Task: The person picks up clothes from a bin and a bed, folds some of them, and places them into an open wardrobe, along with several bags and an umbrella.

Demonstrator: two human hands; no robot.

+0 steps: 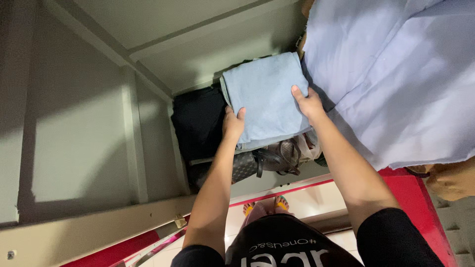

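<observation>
Field notes, head view, seen from my remote seat.

Largest thing: a pale lilac sheet hanging or draped just right of the right hand, filling that whole side. Left of the left hand, grey cabinet panels, well apart from the work.

Between both hands: a folded light-blue cloth, lying flat on top of a stack inside the open compartment. Just beyond the left hand and beside the cloth, a dark folded garment. Under the hands, nearer the body, a grey patterned handbag with dark straps.

Left hand: fingers curled round the near left corner of the blue cloth, thumb on top, gripping it. Right hand: fingers flat on the right edge, thumb over the top, clasping that edge.

Progress, my judgement: the cloth is already folded and sits mostly inside the compartment; its near edge overhangs the stack a little. Both hands are on it, so release is not yet done. Whether it goes in or comes out, I cannot tell.

Smallest: toes with yellow sandal straps below, on the pale floor.
</observation>
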